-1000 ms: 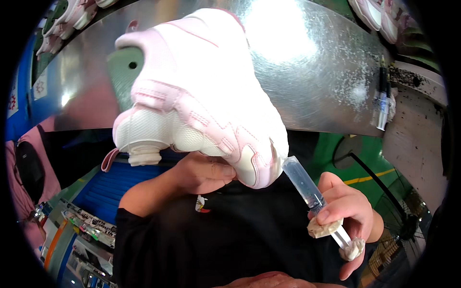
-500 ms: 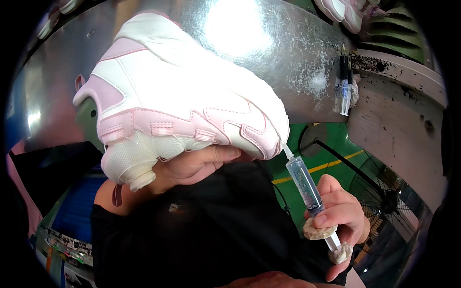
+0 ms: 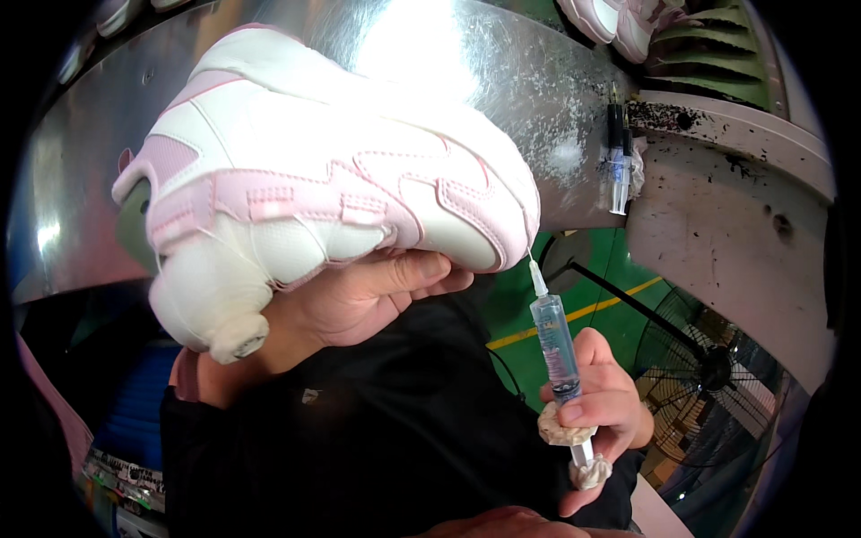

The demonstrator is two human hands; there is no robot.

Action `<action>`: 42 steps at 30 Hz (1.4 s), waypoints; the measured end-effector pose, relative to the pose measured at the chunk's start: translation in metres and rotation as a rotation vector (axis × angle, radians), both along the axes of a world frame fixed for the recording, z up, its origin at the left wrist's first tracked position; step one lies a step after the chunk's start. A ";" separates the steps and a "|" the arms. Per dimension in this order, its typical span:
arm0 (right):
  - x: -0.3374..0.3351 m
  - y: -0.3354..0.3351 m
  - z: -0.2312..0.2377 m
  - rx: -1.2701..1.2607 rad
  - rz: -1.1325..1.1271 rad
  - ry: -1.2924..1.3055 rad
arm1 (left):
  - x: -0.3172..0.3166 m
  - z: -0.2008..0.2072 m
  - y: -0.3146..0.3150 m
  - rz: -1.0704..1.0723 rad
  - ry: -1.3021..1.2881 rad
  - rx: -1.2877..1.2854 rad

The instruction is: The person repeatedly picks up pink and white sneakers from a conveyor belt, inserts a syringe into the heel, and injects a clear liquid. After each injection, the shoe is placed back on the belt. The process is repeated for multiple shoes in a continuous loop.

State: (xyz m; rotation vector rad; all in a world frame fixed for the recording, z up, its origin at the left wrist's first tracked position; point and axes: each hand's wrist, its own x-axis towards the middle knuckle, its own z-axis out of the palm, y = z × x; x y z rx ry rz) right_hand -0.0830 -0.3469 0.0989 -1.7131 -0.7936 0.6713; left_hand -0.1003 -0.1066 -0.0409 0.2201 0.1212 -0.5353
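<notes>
My left hand (image 3: 359, 300) is closed around the underside of a white and pink sneaker (image 3: 296, 143), its thumb pressed near the toe. A green shoe last (image 3: 133, 220) shows at the collar. Thin cords stretch over a white mesh bulge (image 3: 211, 287) below the sneaker's side. In my right hand (image 3: 614, 394) is a clear syringe (image 3: 554, 336), held tip up, with the fingers wrapped about its lower barrel and plunger. The fine tip meets the toe's lower edge or sits just at it; exact contact cannot be made out. Lumpy whitish padding covers the syringe's flange and plunger end.
Behind the sneaker curves a shiny metal table (image 3: 529, 54). Two more syringes (image 3: 619, 161) lie at its right edge beside a pale, dark-spotted panel (image 3: 717, 188). Other sneakers (image 3: 610, 22) stand at the upper right near a green slotted rack (image 3: 713, 58). A black fan (image 3: 708, 368) is lower right.
The sneaker has tilted, its toe edge rising slightly. My right hand and the syringe have shifted left, and the syringe stands more upright. The whole view has also shifted a little.
</notes>
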 end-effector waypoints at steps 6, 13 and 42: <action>-0.009 0.016 -0.031 0.086 -0.048 -0.284 | 0.012 0.008 0.001 0.013 -0.052 -0.046; -0.014 0.039 -0.062 0.115 -0.144 -0.579 | 0.023 0.018 0.001 -0.003 -0.018 -0.013; 0.058 -0.003 -0.109 -0.097 -0.191 -0.628 | 0.110 0.025 0.097 0.161 -0.052 0.886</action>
